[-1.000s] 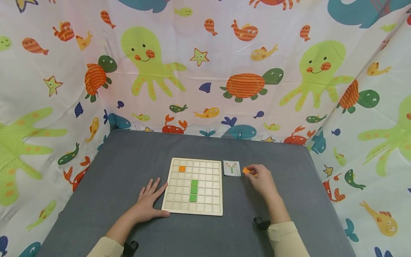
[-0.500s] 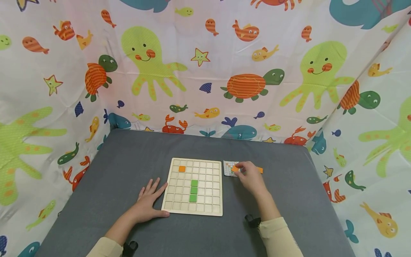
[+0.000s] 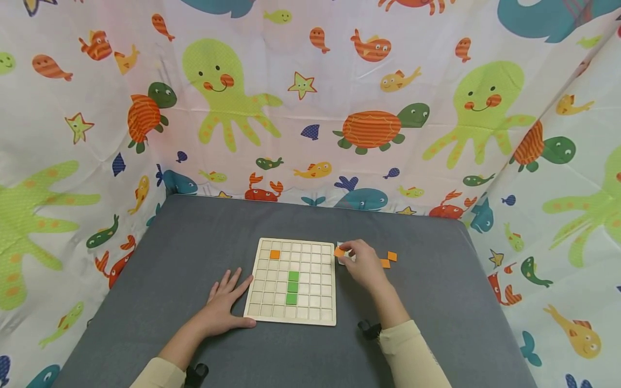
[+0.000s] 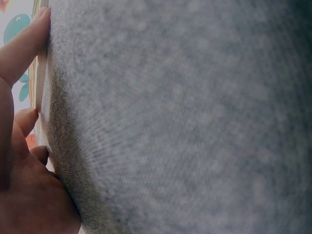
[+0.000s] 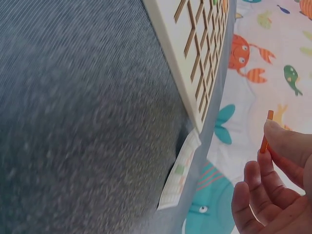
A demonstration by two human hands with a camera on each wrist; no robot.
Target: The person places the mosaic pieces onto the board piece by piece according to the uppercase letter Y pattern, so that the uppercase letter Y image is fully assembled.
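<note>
- The right hand pinches an orange tile between thumb and fingertips; a second ago it held the tile well right of the card, and it has since carried it leftward over the card to just beside the board's far right corner.
- The right wrist view shows the tile edge-on, clamped in the fingertips and held above the table, clear of the board.
- With the hand gone, two more orange tiles show on the table right of the card — they were hidden under it before.
- The left hand has not moved: it lies flat, fingers spread, at the board's near left edge, thumb along the frame.
- On the board, one orange tile sits near the far left corner and three green tiles form a column in the middle — both unchanged.
- Judging by the move, the held tile seems headed for a board cell; it is not yet set down.
</note>
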